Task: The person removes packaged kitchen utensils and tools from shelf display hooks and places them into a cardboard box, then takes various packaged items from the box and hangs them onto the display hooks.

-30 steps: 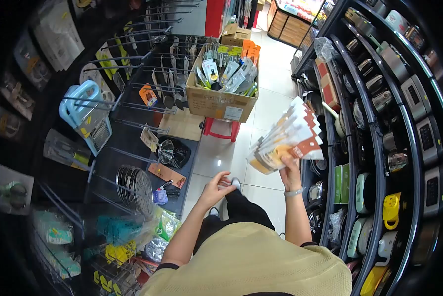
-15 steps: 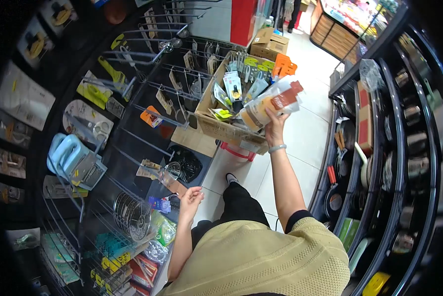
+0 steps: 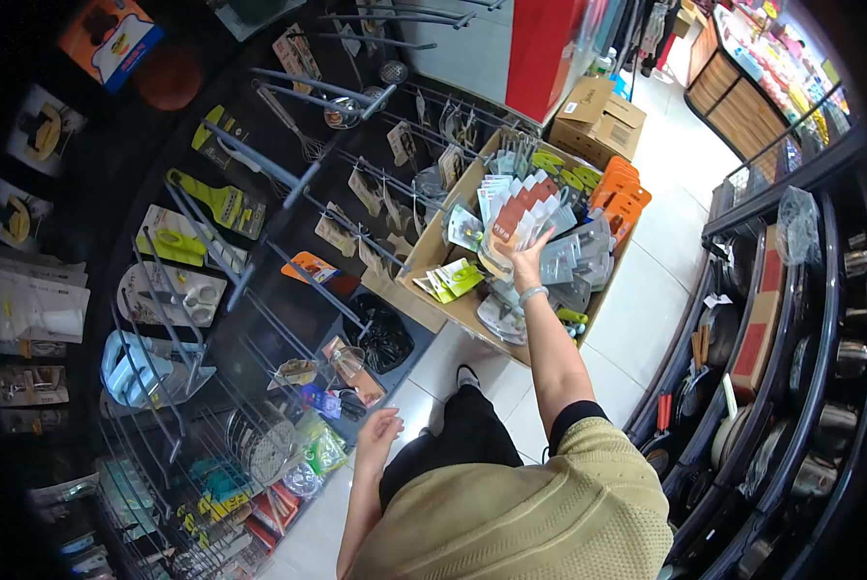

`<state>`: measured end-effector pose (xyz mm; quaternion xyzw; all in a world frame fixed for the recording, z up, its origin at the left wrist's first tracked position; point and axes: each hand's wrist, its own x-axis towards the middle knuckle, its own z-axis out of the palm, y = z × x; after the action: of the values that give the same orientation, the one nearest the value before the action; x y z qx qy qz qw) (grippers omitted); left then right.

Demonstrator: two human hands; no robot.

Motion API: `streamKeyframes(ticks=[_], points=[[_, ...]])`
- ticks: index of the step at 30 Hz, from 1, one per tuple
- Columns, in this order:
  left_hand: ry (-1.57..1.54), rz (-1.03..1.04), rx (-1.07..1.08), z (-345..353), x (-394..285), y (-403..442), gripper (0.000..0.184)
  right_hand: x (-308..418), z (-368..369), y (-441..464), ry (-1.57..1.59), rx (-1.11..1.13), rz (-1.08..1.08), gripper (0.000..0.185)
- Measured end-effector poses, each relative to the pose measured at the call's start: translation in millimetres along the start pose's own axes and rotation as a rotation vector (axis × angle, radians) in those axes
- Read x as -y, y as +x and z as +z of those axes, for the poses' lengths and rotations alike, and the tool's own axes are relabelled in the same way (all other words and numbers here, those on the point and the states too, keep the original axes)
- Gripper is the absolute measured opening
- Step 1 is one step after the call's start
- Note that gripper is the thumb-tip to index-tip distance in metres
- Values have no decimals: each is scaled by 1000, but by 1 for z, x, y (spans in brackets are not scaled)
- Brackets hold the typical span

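Observation:
My right hand (image 3: 524,265) is in the cardboard box (image 3: 511,350), its fingers closed on clear packets with reddish-brown tops (image 3: 525,215). They lean in a fanned stack, and what is inside them is hard to make out. Around them in the box lie green-backed packets (image 3: 453,279), grey blister packs (image 3: 577,253) and orange cards (image 3: 619,188). Low on the left, my left hand (image 3: 379,431) hangs with loosely bent fingers and nothing in it. Nearest to it are a brown-carded pack (image 3: 354,372) and a purple pack (image 3: 321,398) on the low ledge.
Metal hooks on the left rack (image 3: 289,184) jut out, carrying a whisk (image 3: 293,124), a ladle (image 3: 393,73) and carded tools. An opened carton (image 3: 598,118) stands behind the box. Shelves with pans (image 3: 733,435) line the right side. A black plastic bag (image 3: 380,333) lies below the hooks.
My right hand has lowered the brown-topped packets into the box, where several now show together. The view has shifted, and more of the box's contents shows. My left hand stays low and holds nothing.

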<state>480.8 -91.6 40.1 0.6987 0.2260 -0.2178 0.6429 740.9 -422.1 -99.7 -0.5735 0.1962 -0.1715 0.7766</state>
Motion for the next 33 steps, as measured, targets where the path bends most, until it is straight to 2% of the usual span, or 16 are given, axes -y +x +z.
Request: streamKeyframes(ticks=[6, 9, 10, 13, 14, 17, 18, 21, 22, 25, 27, 29, 30, 31, 32, 33], points=[[-8, -39, -72, 6, -5, 12, 24, -13, 8, 24, -191, 123, 49, 135], [3, -69, -62, 11, -5, 19, 24, -37, 4, 40, -364, 193, 8, 135], [11, -79, -52, 12, -4, 21, 25, -43, 3, 46, -306, 257, -29, 135], [11, -96, -45, 16, -5, 28, 26, -55, -5, 61, -150, 455, 175, 134], [8, -101, -47, 17, -4, 29, 26, -77, -12, 72, -238, 502, 204, 132], [-19, -102, -54, 18, -4, 29, 23, -80, -13, 78, -603, 418, 196, 130], [-31, -97, -56, 17, -3, 29, 22, -109, -22, 88, -568, 419, 136, 127], [-38, -98, -70, 15, 2, 27, 22, -117, -22, 94, -374, 486, 199, 127], [-43, -89, -72, 15, 3, 27, 22, -116, -22, 94, -475, 474, 156, 122], [-67, -49, -94, 10, 8, 23, 22, -87, -11, 77, -673, 238, -30, 117], [-78, -21, -124, 7, 15, 20, 22, -79, -7, 64, -548, 42, -100, 111], [-105, 31, -128, 5, 20, 8, 22, -113, -26, 67, -719, -131, -241, 104], [-101, 56, -141, 3, 24, 5, 22, -86, -13, 47, -586, -148, -113, 101], [-93, 82, -158, -1, 29, 2, 23, -79, -7, 34, -553, -141, -207, 98], [-75, 117, -179, -6, 36, -2, 23, -52, 9, 7, -511, -147, -147, 94], [-55, 148, -197, -10, 44, -5, 23, -43, 19, -16, -562, -170, -263, 88]])
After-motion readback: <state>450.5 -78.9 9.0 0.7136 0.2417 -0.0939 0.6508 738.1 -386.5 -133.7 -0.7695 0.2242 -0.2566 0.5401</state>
